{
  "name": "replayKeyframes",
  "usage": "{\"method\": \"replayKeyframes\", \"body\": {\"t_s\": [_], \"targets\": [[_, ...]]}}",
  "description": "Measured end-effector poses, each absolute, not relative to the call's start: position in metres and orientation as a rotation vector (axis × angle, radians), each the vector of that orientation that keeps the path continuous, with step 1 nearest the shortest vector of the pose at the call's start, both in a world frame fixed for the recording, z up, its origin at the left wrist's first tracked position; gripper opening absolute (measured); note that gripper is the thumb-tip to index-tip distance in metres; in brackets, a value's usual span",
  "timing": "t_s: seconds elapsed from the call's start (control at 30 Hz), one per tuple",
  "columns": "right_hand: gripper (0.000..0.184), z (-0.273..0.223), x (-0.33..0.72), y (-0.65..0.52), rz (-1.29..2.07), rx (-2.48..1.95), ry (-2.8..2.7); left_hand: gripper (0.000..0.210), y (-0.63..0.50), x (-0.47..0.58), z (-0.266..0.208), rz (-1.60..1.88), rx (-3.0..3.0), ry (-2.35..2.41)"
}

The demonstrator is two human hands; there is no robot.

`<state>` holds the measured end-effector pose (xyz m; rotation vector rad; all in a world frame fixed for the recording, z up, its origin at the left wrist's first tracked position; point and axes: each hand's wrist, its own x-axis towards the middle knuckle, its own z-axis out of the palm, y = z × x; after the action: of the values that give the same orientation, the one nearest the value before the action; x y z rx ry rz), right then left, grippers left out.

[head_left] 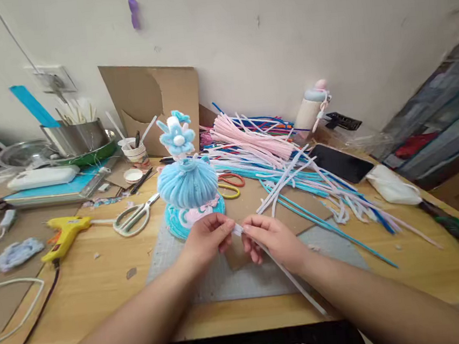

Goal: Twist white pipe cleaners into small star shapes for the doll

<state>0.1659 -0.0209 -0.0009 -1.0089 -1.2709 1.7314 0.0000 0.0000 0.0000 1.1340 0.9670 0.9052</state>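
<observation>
A white pipe cleaner (292, 278) runs between my two hands, its long tail slanting down to the right. My left hand (211, 234) pinches it near its bunched end with thumb and forefinger. Close beside, my right hand (270, 239) has its fingers closed on the same piece. Whether the end is folded or coiled is too small to tell. Just behind my left hand stands a blue fuzzy figure (187, 181) with a ribbed round skirt and a blue flower on top. It rests on a round blue and pink base (173, 220).
Many pink, white and blue pipe cleaners (247, 143) lie piled behind my right hand. White-handled scissors (134, 219) and a yellow glue gun (67, 235) lie to the left. A black phone (342, 162) is at the right. Cardboard (177, 90) leans against the wall.
</observation>
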Motion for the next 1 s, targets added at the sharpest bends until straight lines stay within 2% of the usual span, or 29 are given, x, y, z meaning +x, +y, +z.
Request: {"method": "replayKeyframes", "body": {"t_s": [0.5,0.73,1.0], "targets": [[0.027,-0.001,0.165,-0.025,1.665,-1.074,-1.233,0.021,-0.008,0.003,0.003,0.820,0.965,0.812],[0.022,0.002,0.169,-0.020,1.523,-1.104,-1.327,0.023,-0.011,0.003,-0.002,0.700,1.082,0.830],[0.023,0.003,0.169,-0.021,1.553,-1.087,-1.348,0.024,-0.011,0.003,-0.003,0.690,1.096,0.848]]}}
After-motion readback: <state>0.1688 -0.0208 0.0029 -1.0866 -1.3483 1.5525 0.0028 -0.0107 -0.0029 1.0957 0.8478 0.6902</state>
